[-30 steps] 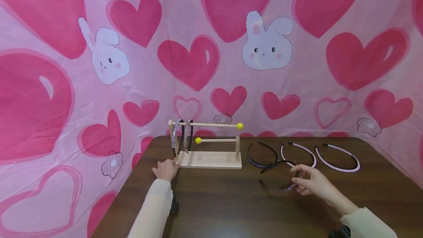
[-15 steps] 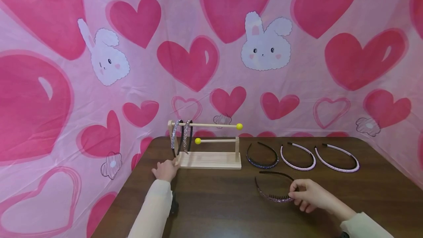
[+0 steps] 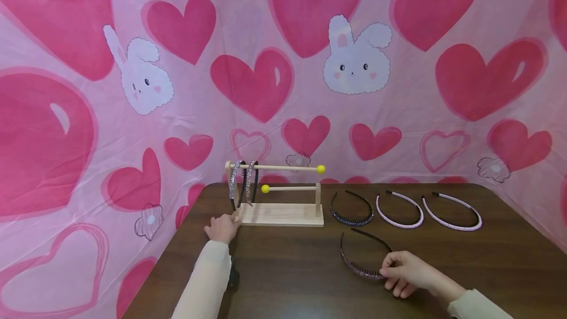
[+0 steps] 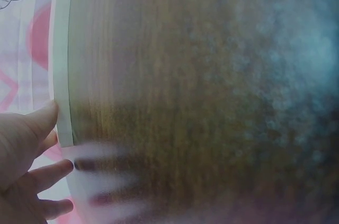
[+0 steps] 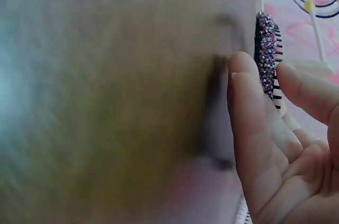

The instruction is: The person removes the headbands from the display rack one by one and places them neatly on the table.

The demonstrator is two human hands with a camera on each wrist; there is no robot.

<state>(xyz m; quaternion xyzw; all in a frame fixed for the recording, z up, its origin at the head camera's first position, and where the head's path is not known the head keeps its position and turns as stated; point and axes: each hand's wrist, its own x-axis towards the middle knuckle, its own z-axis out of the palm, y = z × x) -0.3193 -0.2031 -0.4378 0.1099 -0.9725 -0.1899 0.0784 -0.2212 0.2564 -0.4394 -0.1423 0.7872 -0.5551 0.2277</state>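
Note:
In the head view, my right hand [image 3: 409,274] pinches one end of a comb-toothed headband [image 3: 361,271] covered in pinkish-purple sparkle. The right wrist view shows its glittery band [image 5: 267,49] and black teeth between thumb and index finger. At the left end of a pale wooden headband stand [image 3: 283,214], my left hand [image 3: 223,228] grips the base's corner. Thumb and index finger meet that corner in the left wrist view, the other fingers spread beside it. Two glittery headbands, one silver [image 3: 235,181] and one rosier [image 3: 249,186], hang at the left of the upper rod.
Right of the stand lie a dark glittery headband [image 3: 353,221] and two pale lilac headbands, one nearer the middle [image 3: 414,206] and one further right [image 3: 460,225]. The stand's lower rod [image 3: 292,188] carries no headband. Yellow balls cap both rods. A pink heart-print cloth [image 3: 305,92] hangs behind the table.
My right hand has drawn the sparkly headband toward the table's front and slightly left, away from the row it overlapped. The left hand has stayed at the stand.

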